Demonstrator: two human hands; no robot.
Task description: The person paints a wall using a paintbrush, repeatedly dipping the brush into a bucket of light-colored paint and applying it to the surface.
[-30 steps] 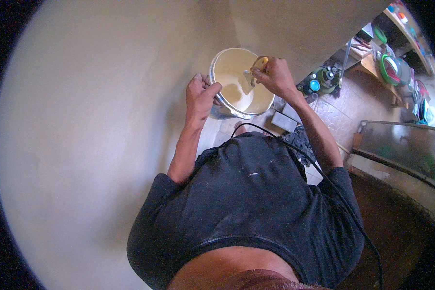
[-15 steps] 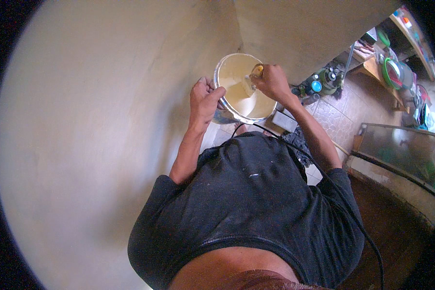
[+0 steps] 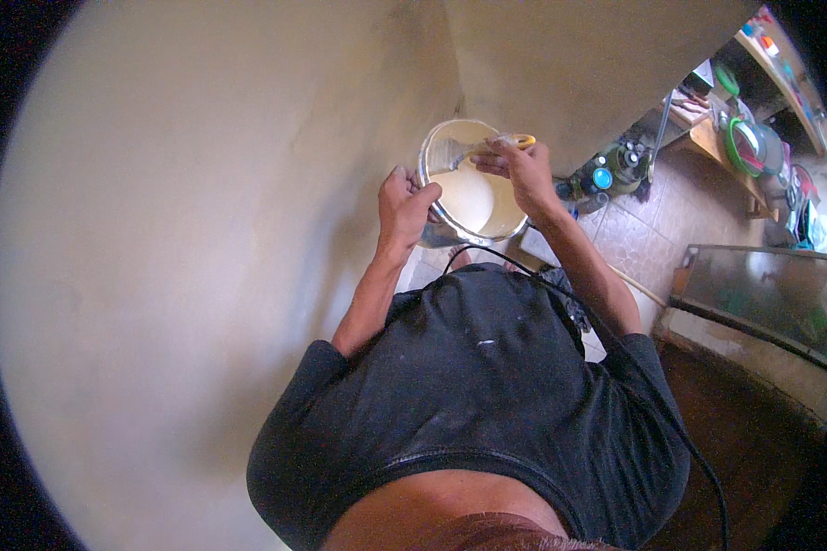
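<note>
A round white bucket [image 3: 508, 227] with cream-coloured paint [image 3: 467, 197] inside is held up in front of my body. My left hand [image 3: 405, 208] grips its left rim, thumb on the near side and fingers curled over the edge. In my right hand [image 3: 522, 174] is a paintbrush [image 3: 454, 151] with a yellow handle end. The brush lies nearly level across the bucket's mouth, bristles pointing left near the inner wall. It sits above the paint's surface. My right fingers pinch the handle close to the bristles.
A bare plastered wall [image 3: 175, 230] stands close on my left and meets another wall ahead at a corner. Beyond on the right are several bottles and containers [image 3: 606, 170], a wooden bench [image 3: 726, 156] and a glass panel [image 3: 753, 285]. A black cable [image 3: 652, 395] crosses my right side.
My right hand has turned the paintbrush from pointing down into the bucket to lying sideways, bristles at the left inner wall. Bucket and both hands sit slightly lower and farther right in view.
</note>
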